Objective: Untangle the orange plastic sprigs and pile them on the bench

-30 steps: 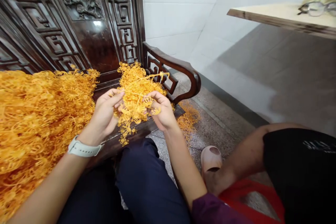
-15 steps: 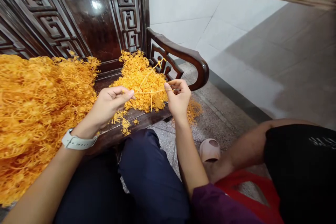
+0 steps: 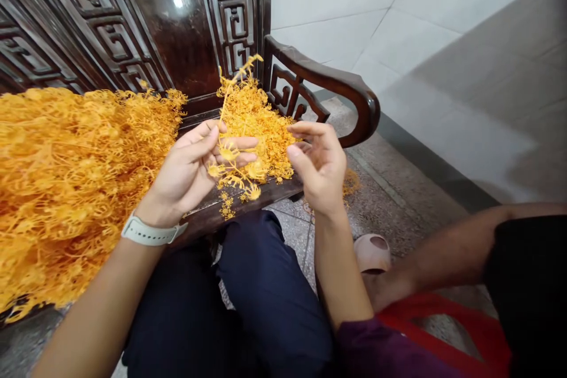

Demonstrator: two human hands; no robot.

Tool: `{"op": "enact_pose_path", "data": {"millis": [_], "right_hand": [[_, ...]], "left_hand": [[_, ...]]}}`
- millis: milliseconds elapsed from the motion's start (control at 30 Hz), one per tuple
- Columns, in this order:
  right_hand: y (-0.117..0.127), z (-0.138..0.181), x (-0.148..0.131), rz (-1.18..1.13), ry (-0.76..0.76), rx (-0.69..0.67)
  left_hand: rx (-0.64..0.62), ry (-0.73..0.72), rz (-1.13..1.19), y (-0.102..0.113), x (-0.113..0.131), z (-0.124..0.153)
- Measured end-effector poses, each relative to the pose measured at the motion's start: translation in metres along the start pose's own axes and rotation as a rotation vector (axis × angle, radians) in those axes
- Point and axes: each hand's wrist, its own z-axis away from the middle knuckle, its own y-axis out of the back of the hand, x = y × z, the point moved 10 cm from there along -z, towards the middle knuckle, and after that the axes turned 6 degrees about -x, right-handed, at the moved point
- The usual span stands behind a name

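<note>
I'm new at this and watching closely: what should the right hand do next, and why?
Probably pinch the orange branching sprig across the left hand with the right hand: its fingers are open, look empty and sit close by, while the left hand's fingers only seem to cradle the sprig.
</note>
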Motion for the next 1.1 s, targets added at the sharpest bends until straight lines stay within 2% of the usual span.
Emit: {"op": "enact_pose_path", "data": {"millis": [67,167,333,433,533,633,700,833,900,967,1067,1100], "right_hand": [[-0.013,0.002,-0.013,-0.097,-0.005,-0.041],[-0.047,0.008,-0.018,-0.219,-0.087,-0.183],[-0.062,0.015,0.006,-0.360,-0.214,-0.017],[-0.073,0.018,0.022,-0.483,-0.289,-0.007],[-0.087,0.024,0.026,-0.638,-0.313,-0.040],[-0.102,0.031,0.012,-0.691,-0.214,-0.168],[-0.107,0.036,0.001,-0.585,-0.124,-0.262],[-0.104,0.037,-0.013,-0.364,0.024,-0.371],[-0.103,0.040,-0.025,-0.365,0.079,-0.425],[-0.104,0.050,-0.044,-0.441,0.123,-0.515],[-0.107,0.081,-0.086,-0.614,0.230,-0.767],[-0.103,0.089,-0.095,-0.635,0.275,-0.810]], "left_hand": [[0.019,-0.021,-0.026,-0.005,0.004,0.003],[0.059,-0.049,-0.066,-0.013,0.009,0.006],[0.111,-0.159,-0.079,-0.020,0.019,0.010],[0.160,-0.223,-0.072,-0.012,0.022,0.008],[0.252,-0.245,-0.039,0.011,0.020,0.005],[0.305,-0.232,-0.078,0.029,0.019,0.000],[0.324,-0.201,-0.099,0.032,0.018,-0.002],[0.348,-0.151,0.036,0.020,0.014,0.003],[0.331,-0.134,0.071,0.011,0.016,0.006],[0.332,-0.149,0.049,0.011,0.025,0.007],[0.438,-0.308,0.068,0.040,0.050,0.013],[0.476,-0.357,0.113,0.052,0.055,0.016]]}}
